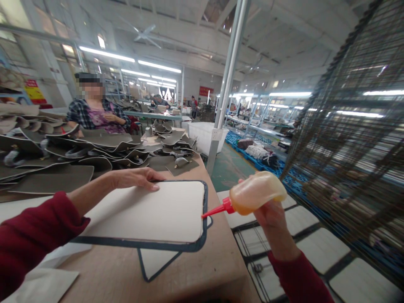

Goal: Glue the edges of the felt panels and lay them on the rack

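A white panel (151, 214) with rounded corners and a dark blue edge band (204, 198) is held above the table, tilted toward me. At its far edge, my left hand (142, 179) grips it with the thumb on the white face; the other fingers are partly hidden. My right hand (271, 216) is closed around a soft squeeze bottle (257, 191) of amber liquid, tipped so its red nozzle (217, 209) points left. The nozzle tip meets the panel's right edge, beside the band. Under this panel lies a second white panel (158, 261) with a dark border.
Grey-brown curved sheets (104, 143) are heaped across the far left of the brown table (202, 273). Behind them sits a person (97, 113). A metal post (225, 84) rises past the table. Panels lie on a wire rack (322, 248) at right, below an upright mesh rack (353, 126).
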`<act>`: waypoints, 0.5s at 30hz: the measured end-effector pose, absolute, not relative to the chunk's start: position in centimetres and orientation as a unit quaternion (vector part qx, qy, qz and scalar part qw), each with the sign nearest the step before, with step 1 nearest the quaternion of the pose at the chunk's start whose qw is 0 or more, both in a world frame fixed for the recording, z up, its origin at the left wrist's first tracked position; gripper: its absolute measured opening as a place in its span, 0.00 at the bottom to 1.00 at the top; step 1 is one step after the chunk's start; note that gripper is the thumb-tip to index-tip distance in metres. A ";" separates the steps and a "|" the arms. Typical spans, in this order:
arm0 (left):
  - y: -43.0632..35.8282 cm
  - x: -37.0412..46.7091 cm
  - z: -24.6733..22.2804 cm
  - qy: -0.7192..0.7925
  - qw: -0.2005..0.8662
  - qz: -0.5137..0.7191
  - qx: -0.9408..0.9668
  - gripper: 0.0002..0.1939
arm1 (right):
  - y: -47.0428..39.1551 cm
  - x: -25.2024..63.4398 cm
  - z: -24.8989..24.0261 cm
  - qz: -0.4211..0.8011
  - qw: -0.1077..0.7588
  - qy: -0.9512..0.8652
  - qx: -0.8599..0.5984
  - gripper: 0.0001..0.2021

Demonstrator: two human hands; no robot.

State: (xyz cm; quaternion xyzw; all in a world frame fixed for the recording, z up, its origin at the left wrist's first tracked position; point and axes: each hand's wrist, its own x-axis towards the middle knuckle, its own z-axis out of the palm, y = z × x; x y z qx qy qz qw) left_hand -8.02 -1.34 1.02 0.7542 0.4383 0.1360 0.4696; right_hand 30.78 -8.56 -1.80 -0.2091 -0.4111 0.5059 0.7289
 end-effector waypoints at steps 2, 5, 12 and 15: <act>-1.4 -8.0 1.0 0.430 0.483 0.124 0.753 0.22 | -8.8 30.8 -1.8 0.498 0.731 -0.414 -0.214 0.30; -1.8 -7.7 1.3 0.420 0.504 0.114 0.746 0.21 | -9.1 30.8 -1.8 0.494 0.732 -0.417 -0.217 0.30; -3.0 -6.8 2.3 0.382 0.558 0.093 0.731 0.22 | -10.1 30.8 -1.8 0.504 0.730 -0.408 -0.217 0.30; -3.0 -6.9 2.3 0.391 0.547 0.097 0.734 0.23 | -10.4 30.8 -1.8 0.496 0.732 -0.415 -0.214 0.30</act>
